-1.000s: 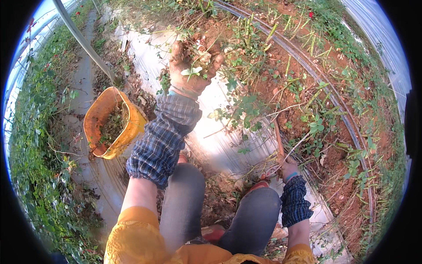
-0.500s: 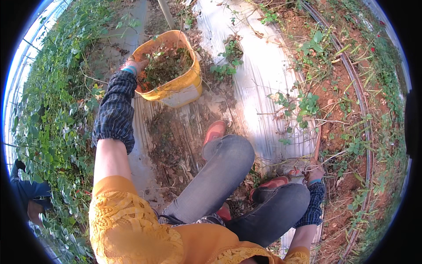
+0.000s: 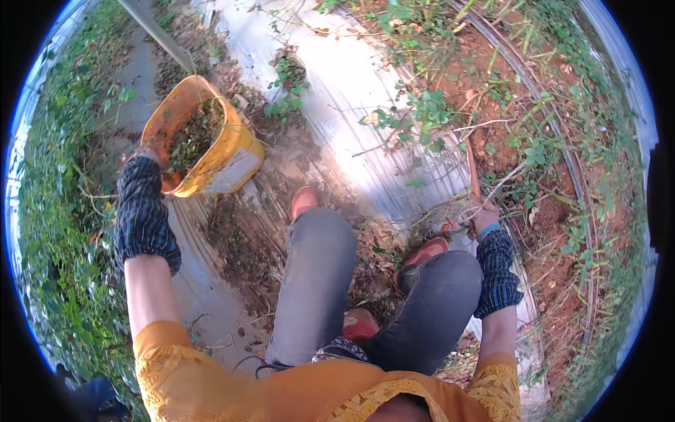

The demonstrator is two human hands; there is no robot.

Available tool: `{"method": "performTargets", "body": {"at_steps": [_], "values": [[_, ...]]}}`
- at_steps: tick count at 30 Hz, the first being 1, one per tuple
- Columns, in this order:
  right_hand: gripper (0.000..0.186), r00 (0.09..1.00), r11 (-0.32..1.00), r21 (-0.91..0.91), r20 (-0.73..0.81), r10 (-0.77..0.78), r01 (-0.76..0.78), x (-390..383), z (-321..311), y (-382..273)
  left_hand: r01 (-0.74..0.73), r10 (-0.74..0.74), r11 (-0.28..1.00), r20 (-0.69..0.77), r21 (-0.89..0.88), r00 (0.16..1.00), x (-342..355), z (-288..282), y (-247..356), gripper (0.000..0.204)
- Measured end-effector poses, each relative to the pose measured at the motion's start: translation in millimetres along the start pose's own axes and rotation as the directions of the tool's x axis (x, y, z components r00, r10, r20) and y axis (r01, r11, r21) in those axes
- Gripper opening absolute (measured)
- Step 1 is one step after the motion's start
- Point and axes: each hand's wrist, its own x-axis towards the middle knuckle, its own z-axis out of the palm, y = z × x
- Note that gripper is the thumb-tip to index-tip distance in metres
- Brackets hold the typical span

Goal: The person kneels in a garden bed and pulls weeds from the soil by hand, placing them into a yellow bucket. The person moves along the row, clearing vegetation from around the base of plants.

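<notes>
The yellow bucket point(image 3: 242, 151), tilted and partly filled with dry leaves and plant bits point(image 3: 193, 141), stands at the upper left. My left hand point(image 3: 145, 156) is closed on its left rim, the fingers partly hidden by the dark checked sleeve cover. Low on the right, my right hand point(image 3: 484, 215) is wrapped round a slim reddish-brown wooden handle point(image 3: 472, 169), which points away from me. The tool's working end cannot be made out. Thin stems lie against this hand, and a small red thing point(image 3: 448, 227) shows just left of it.
Whitish plastic film point(image 3: 351, 105) covers the ground ahead, with weeds poking through. Dense green plants point(image 3: 56, 246) line the left. Reddish soil and dark hoses point(image 3: 538, 91) run along the right. A pole point(image 3: 158, 35) stands behind the bucket. Another person, in dark blue, is at the lower left.
The bucket and my left hand have shifted left and slightly nearer in view, and the bucket leans more. My right hand, still round the handle, appears higher. My knees have swung left.
</notes>
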Motion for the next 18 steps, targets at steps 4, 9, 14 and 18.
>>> {"method": "performTargets", "body": {"at_steps": [4, 9, 14, 18], "values": [[0.023, 0.99, 0.985, -0.139, 0.11, -0.085, 0.1, 1, -22, -5, 0.025, -0.066, 0.946, -0.115, -0.324, 0.991, 30, -33, 48, 0.082], [0.045, 0.97, 0.65, -0.73, 0.072, -0.234, 0.211, -16, -81, -31, -0.074, -0.003, 0.977, -0.356, -0.202, 0.934, 40, -95, 119, 0.063], [0.041, 0.977, 0.549, -0.808, 0.162, -0.141, 0.213, -30, -117, -52, -0.628, 0.24, 0.739, -0.776, -0.244, 0.584, -8, -152, 266, 0.041], [0.021, 0.976, 0.87, -0.466, 0.207, -0.068, 0.159, -22, -108, -58, -0.974, 0.383, 0.224, -0.922, 0.029, 0.061, -68, -192, 394, 0.034]]}}
